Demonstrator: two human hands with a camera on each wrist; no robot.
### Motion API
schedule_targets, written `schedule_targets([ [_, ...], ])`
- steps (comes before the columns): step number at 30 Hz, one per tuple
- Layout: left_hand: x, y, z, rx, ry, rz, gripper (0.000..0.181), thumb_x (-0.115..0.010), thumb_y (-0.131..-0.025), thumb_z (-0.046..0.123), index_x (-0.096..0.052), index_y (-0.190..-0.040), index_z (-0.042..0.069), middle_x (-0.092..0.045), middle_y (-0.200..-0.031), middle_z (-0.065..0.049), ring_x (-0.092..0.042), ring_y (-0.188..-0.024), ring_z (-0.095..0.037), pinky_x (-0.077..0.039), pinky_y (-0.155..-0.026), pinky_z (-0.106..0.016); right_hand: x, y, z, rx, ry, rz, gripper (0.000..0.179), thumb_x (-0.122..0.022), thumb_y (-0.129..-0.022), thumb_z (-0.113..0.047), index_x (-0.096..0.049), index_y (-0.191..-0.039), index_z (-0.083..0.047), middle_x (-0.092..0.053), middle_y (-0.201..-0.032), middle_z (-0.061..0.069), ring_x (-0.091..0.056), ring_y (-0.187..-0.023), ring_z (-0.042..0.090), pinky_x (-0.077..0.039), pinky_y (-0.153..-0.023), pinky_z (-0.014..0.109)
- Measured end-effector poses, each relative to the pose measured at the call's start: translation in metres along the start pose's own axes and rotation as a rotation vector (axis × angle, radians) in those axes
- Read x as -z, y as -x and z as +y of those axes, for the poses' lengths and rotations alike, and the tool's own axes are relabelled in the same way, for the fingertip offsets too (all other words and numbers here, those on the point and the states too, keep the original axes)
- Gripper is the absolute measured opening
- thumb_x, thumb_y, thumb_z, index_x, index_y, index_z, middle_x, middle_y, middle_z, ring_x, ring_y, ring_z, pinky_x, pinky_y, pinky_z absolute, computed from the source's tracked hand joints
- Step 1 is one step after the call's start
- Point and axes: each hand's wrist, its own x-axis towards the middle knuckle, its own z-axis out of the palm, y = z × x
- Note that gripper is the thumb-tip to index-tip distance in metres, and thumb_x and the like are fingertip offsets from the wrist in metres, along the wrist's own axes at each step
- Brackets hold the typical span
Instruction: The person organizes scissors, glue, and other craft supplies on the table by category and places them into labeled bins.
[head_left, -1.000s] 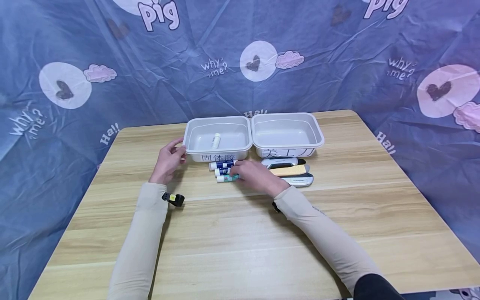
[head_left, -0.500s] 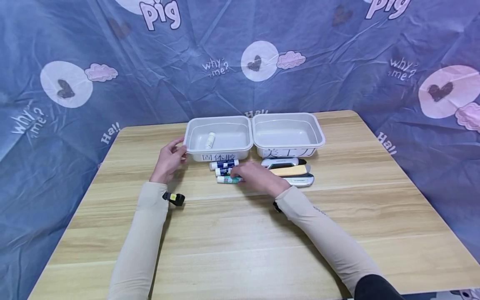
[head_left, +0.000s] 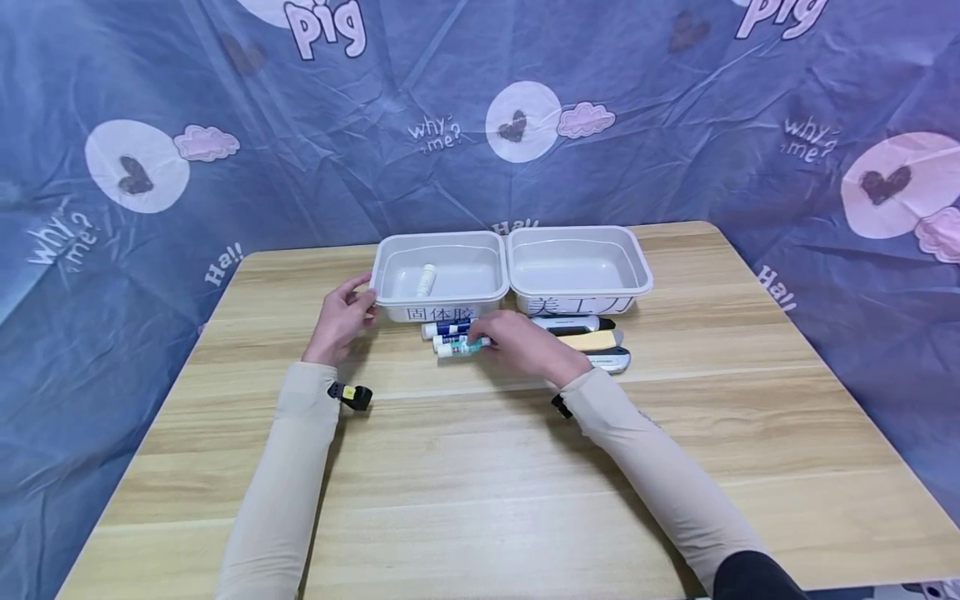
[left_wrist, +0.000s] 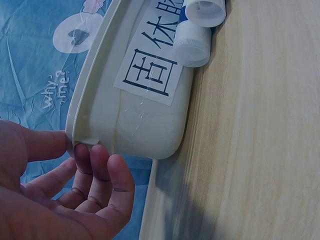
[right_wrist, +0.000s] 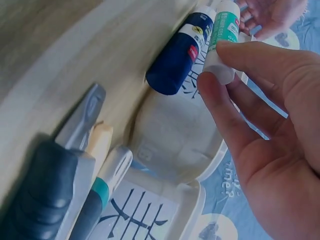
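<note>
My right hand (head_left: 525, 346) pinches a green-and-white glue stick (head_left: 461, 347) between thumb and fingers, slightly above the table; the right wrist view shows the grip at its white end. Just beyond it lie two blue glue sticks (head_left: 444, 329), the nearer one partly covered. With thumb and fingertips, my left hand (head_left: 341, 321) holds the rim at the left end of a white plastic bin (left_wrist: 145, 125) bearing a Chinese label. Inside that bin lies a white glue stick (head_left: 426, 280). Several fingers of the right hand are hidden in the head view.
A second white bin (head_left: 581, 293), also labelled, stands against the right side of the first. Before it lie a white-and-black utility knife (head_left: 573, 324), a yellow one (head_left: 592, 340) and another white-and-black one (head_left: 611, 361). A blue printed cloth (head_left: 300, 183) hangs behind the table.
My right hand has lifted the green glue stick and shifted slightly away from me, toward the bins. Inside the left bin the white glue stick rolled left, then a little right. The left hand stays put.
</note>
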Motion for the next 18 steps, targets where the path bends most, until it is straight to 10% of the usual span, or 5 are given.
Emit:
schedule_targets([
  [18, 0.001, -0.001, 0.000, 0.013, -0.018, -0.004, 0.049, -0.051, -0.107, 0.015, -0.044, -0.156, 0.012, -0.056, -0.099, -0.002, -0.060, -0.089, -0.017, -0.057, -0.081, -0.027, 0.020, 0.003, 0.009, -0.029, -0.029, 0.153, 0.024, -0.074, -0.090, 0.003, -0.073, -0.112, -0.004, -0.073, -0.113, 0.010, -0.071, -0.097, 0.022, -0.059, -0.087, 0.032],
])
